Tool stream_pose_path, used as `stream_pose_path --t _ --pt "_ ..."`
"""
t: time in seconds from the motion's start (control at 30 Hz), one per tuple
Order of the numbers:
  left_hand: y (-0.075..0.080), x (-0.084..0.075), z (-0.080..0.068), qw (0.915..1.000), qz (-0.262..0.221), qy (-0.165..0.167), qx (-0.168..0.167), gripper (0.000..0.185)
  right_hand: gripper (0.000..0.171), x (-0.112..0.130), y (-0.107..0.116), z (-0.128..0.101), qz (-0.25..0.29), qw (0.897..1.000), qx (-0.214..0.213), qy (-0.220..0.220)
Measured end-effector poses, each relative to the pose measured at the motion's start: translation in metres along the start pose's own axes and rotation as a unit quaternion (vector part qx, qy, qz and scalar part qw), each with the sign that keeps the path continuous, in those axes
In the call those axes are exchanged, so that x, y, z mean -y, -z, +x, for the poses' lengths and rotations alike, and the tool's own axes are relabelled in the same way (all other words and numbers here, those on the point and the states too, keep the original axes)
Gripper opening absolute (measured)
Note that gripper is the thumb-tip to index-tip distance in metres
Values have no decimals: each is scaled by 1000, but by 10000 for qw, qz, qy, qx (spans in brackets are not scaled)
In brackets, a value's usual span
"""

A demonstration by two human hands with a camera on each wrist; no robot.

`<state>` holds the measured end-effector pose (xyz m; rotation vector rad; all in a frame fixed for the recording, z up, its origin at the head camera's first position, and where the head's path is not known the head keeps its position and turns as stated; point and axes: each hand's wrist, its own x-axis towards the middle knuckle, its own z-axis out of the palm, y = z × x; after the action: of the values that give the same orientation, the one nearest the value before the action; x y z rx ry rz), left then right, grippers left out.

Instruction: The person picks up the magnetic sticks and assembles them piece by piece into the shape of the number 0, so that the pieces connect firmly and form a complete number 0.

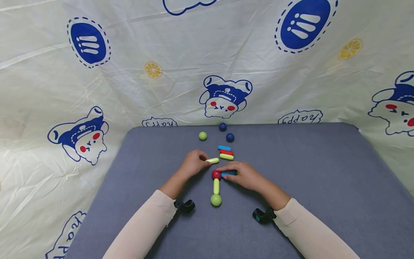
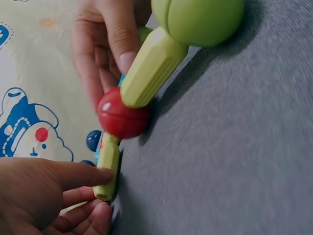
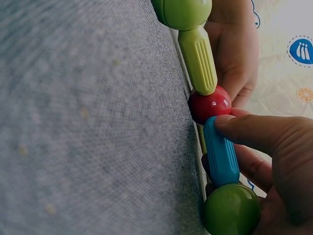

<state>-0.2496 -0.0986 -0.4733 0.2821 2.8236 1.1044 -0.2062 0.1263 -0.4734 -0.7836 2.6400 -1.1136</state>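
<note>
On the grey mat (image 1: 307, 172) lies a chain: a green ball (image 1: 216, 200), a yellow-green stick (image 1: 216, 186) and a red ball (image 1: 216, 175). My right hand (image 1: 230, 172) pinches a blue stick (image 3: 221, 156) that meets the red ball (image 3: 210, 104). At the stick's other end a second green ball (image 3: 232, 209) sits in that hand, hidden in the head view. My left hand (image 1: 207, 162) pinches another yellow-green stick (image 1: 212, 160) just above the red ball. In the left wrist view this stick (image 2: 108, 169) points at the red ball (image 2: 122, 115); contact is unclear.
Loose blue (image 1: 224, 148), red (image 1: 226, 152) and yellow-green (image 1: 226, 157) sticks lie side by side just beyond my hands. Farther back sit a green ball (image 1: 202, 135) and two dark blue balls (image 1: 222, 126) (image 1: 230, 137). A printed cloth (image 1: 129, 72) surrounds the mat.
</note>
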Motion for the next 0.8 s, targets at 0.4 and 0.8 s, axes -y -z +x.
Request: stream_pose_path --t 0.4,0.8 --pt "27 9 -31 9995 144 -8 264 9 34 1 3 2 38 10000 57 14" --pt "31 11 -68 9267 -2693 1385 2227 13 34 2 7 7 -186 9998 -25 -50"
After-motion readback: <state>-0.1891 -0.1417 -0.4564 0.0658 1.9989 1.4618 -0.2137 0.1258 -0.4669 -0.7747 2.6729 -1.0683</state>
